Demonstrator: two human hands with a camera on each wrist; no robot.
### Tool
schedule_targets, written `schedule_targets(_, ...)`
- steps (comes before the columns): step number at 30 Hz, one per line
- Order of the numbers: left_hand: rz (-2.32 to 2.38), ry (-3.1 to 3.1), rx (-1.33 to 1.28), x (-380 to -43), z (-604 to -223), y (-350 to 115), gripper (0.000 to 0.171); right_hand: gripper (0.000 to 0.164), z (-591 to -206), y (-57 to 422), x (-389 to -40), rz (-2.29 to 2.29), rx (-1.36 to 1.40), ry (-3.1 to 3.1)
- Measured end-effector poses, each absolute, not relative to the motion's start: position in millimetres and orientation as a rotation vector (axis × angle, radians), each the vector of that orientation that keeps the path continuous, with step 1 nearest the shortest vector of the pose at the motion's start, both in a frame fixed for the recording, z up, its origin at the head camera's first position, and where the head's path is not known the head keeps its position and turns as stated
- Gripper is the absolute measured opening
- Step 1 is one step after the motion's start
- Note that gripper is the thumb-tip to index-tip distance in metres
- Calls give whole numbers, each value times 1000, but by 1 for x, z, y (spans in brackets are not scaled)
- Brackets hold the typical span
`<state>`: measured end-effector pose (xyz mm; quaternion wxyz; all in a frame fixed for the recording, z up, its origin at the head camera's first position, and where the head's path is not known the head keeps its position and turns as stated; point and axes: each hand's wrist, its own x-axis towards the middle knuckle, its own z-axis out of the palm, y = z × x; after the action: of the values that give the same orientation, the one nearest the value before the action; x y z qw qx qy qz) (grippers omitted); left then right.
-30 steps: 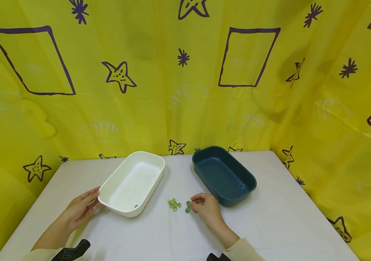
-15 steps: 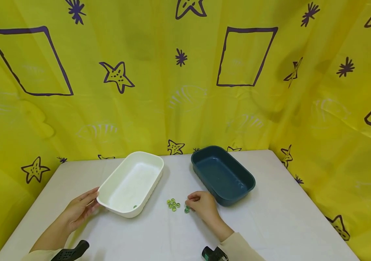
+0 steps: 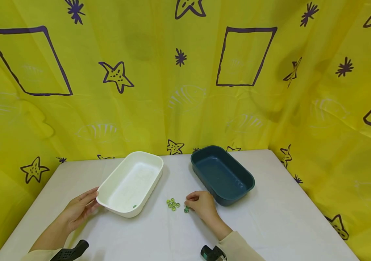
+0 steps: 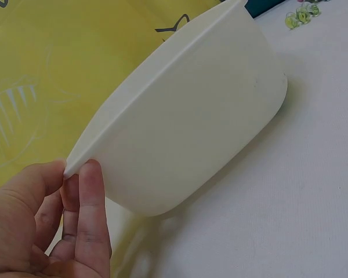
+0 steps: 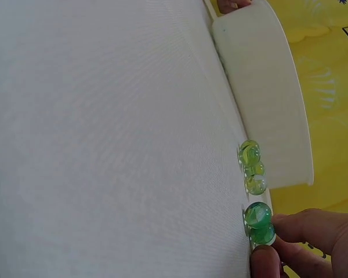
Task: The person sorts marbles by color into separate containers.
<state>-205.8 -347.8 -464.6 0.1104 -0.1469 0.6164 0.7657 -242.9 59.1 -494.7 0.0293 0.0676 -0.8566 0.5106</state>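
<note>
With thumb and fingers my left hand [image 3: 79,210] pinches the near-left rim of a white plastic tub [image 4: 185,116], whose near end looks slightly raised in the left wrist view. One green marble [image 3: 134,206] lies inside the tub. My right hand [image 3: 203,206] is down at the table, its thumb and index finger on either side of a dark green glass marble [image 5: 263,235]. Another green marble [image 5: 258,215] sits right beside that one. To the left of these fingers lies a cluster of several yellow-green marbles [image 3: 173,204].
A dark blue-green tub [image 3: 250,186] stands just beyond my right hand, and its inside shows no marbles. White cloth covers the table [image 3: 159,239]. A yellow patterned curtain [image 3: 153,108] closes off the back and sides.
My right hand has shifted slightly left onto the green marbles, and its fingers now cover more of them. The left hand stays on the white tub's rim.
</note>
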Motion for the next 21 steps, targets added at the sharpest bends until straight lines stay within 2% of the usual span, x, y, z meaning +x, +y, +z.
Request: schedule_targets(21, 2224, 1859, -426, -206, -464, -348, 28, 5, -493, 57, -246, 1540, 171, -2712)
